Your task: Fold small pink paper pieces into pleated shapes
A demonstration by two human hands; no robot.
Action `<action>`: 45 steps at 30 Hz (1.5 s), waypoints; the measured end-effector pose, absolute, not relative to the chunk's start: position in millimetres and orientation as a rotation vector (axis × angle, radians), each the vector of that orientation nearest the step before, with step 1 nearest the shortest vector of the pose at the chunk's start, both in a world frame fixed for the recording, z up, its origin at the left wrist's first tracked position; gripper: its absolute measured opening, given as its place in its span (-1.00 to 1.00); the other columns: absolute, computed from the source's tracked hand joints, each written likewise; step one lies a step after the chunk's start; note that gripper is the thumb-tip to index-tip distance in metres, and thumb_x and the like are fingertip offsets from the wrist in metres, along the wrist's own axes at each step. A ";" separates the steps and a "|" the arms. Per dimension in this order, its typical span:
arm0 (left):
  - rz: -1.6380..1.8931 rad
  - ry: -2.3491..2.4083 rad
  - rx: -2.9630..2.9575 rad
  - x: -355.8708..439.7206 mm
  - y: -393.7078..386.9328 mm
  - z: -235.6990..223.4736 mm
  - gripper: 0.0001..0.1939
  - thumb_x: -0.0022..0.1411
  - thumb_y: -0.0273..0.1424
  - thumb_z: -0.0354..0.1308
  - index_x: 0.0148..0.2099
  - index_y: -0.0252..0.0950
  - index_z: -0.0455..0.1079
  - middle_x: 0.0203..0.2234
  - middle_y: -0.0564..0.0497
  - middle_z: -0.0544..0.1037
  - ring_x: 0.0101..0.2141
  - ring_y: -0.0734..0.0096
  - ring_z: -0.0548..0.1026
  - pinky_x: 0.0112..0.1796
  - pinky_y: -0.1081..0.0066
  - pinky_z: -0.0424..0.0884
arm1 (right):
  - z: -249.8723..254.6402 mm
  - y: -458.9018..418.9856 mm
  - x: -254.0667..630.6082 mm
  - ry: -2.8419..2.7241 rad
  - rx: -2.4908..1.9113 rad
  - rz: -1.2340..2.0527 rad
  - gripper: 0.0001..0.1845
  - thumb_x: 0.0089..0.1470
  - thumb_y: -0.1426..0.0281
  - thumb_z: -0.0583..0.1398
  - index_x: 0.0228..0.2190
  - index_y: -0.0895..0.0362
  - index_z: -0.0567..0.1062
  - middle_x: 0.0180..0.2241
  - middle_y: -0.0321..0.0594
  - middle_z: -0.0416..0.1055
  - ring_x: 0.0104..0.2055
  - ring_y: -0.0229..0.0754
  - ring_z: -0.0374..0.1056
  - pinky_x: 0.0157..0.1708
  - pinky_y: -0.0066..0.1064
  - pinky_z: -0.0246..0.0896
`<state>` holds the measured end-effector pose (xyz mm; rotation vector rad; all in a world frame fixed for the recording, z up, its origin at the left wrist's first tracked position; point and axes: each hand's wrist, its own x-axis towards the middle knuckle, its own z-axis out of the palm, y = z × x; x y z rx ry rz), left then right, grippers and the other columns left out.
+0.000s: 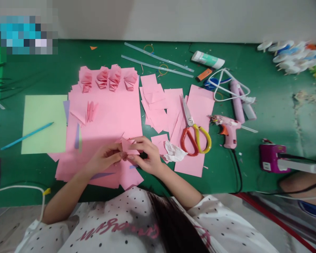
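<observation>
Between my two hands is a small piece of pink paper [129, 147], partly folded, held above the large pink sheets [116, 112]. My left hand [111, 155] pinches its left edge. The fingers of my right hand [146, 154] close on its right side, thumb below and fingers on top. Farther back on the sheets stand several pleated pink paper pieces [114, 79] in a row. Nearer to my hands lie another pleated piece [91, 111] and a folded pink triangle [79, 116].
Right of my hands lie cut pink paper pieces [154, 102], scissors [191, 123], a crumpled white tissue [175, 151] and a pink glue gun [229, 130]. Glue sticks [158, 66] lie at the back. On the left, a blue pencil [27, 135] rests on light green paper [44, 112].
</observation>
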<state>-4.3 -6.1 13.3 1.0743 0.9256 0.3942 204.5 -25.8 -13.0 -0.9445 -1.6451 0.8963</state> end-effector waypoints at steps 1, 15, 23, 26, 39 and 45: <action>0.398 0.927 1.084 -3.5 -6.1 13.3 -0.64 0.30 -0.11 0.21 -0.35 -0.33 0.44 -0.58 0.12 0.35 -0.57 0.57 0.26 -0.53 0.52 0.20 | -12.3 -25.4 205.0 -1.638 -0.949 0.929 -0.82 0.20 0.30 0.29 -0.14 0.03 0.53 -0.20 -0.10 0.54 -0.09 -0.04 0.50 -0.16 -0.18 0.49; 0.501 0.886 1.187 2.3 -8.4 11.2 -0.66 0.32 -0.13 0.21 -0.31 -0.34 0.44 -0.62 0.14 0.26 -0.58 0.58 0.17 -0.55 0.51 0.10 | -6.8 -21.9 212.2 -1.582 -0.991 1.161 -0.80 0.22 0.25 0.29 -0.15 0.07 0.57 -0.26 -0.17 0.59 -0.26 -0.20 0.51 -0.30 -0.37 0.44; 0.575 0.968 1.297 4.4 -9.4 16.7 -0.58 0.40 -0.15 0.06 -0.44 -0.31 0.32 -0.61 0.09 0.32 -0.56 0.53 0.23 -0.50 0.47 0.18 | -4.2 -17.8 212.0 -1.612 -0.967 1.109 -0.78 0.18 0.19 0.32 -0.21 0.05 0.61 -0.33 -0.19 0.60 -0.26 -0.17 0.49 -0.22 -0.27 0.44; 0.562 0.988 1.356 4.0 -8.9 15.2 -0.57 0.40 -0.15 0.08 -0.46 -0.32 0.32 -0.61 0.08 0.34 -0.56 0.53 0.26 -0.49 0.48 0.19 | -4.3 -18.4 211.4 -1.508 -1.003 1.212 -0.78 0.15 0.19 0.34 -0.27 0.08 0.61 -0.33 -0.19 0.62 -0.31 -0.20 0.51 -0.31 -0.35 0.43; 0.556 1.042 1.539 7.7 -10.8 10.7 -0.61 0.43 -0.18 0.05 -0.37 -0.33 0.41 -0.51 0.03 0.49 -0.50 0.49 0.37 -0.44 0.48 0.26 | -10.0 -21.2 202.3 -1.117 -1.182 1.465 -0.63 0.02 0.07 0.40 -0.45 0.12 0.52 -0.47 -0.26 0.55 -0.43 -0.22 0.51 -0.41 -0.38 0.40; 0.605 1.010 1.565 8.9 -12.1 8.5 -0.61 0.37 -0.13 0.15 -0.38 -0.33 0.41 -0.54 0.07 0.45 -0.55 0.54 0.28 -0.49 0.49 0.21 | -7.8 -20.9 204.7 -1.105 -1.219 1.400 -0.66 -0.03 0.11 0.43 -0.47 0.10 0.53 -0.45 -0.25 0.57 -0.41 -0.25 0.48 -0.38 -0.39 0.39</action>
